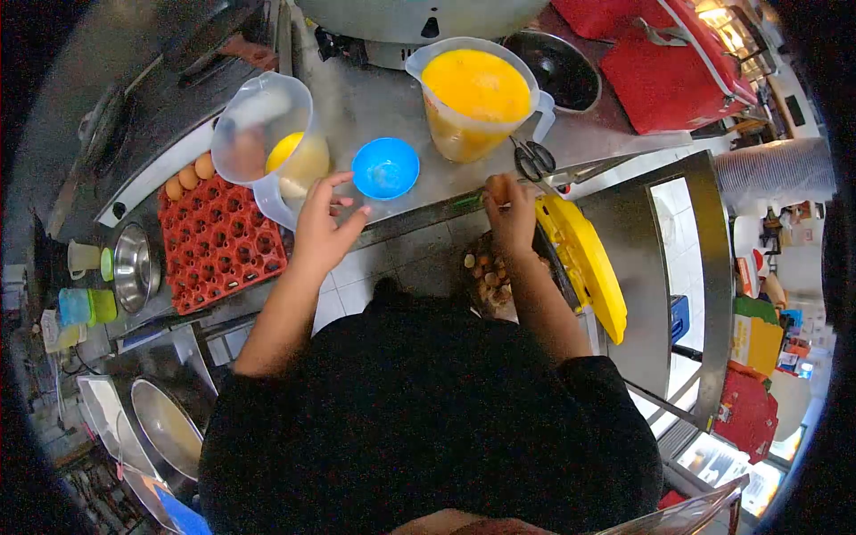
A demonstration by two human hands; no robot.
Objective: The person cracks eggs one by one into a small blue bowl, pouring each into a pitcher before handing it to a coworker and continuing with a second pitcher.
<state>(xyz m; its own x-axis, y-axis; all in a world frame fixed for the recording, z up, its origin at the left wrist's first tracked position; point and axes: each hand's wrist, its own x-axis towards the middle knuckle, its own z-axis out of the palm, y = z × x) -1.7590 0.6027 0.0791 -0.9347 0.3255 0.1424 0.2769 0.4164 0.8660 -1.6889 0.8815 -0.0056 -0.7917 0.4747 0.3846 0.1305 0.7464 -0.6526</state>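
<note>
My left hand (328,221) is open, thumb and fingers apart, with its fingertips beside the rim of a small blue bowl (385,168) on the steel counter. A little clear liquid shows in the bowl. My right hand (511,214) is closed with its fingers curled together in front of the counter edge, above a bin of cracked eggshells (489,278); I cannot tell what is in it. A large jug of beaten egg (477,98) stands behind the bowl. To the left, a clear plastic jug (259,134) overlaps a container with yellow contents (300,160).
A red egg tray (218,241) with several brown eggs (189,176) at one end lies at left, near a metal bowl (137,267). Black-handled scissors (534,160) rest by the counter edge. The bin's yellow lid (588,267) stands beside my right forearm. A red bag (660,80) sits farther right.
</note>
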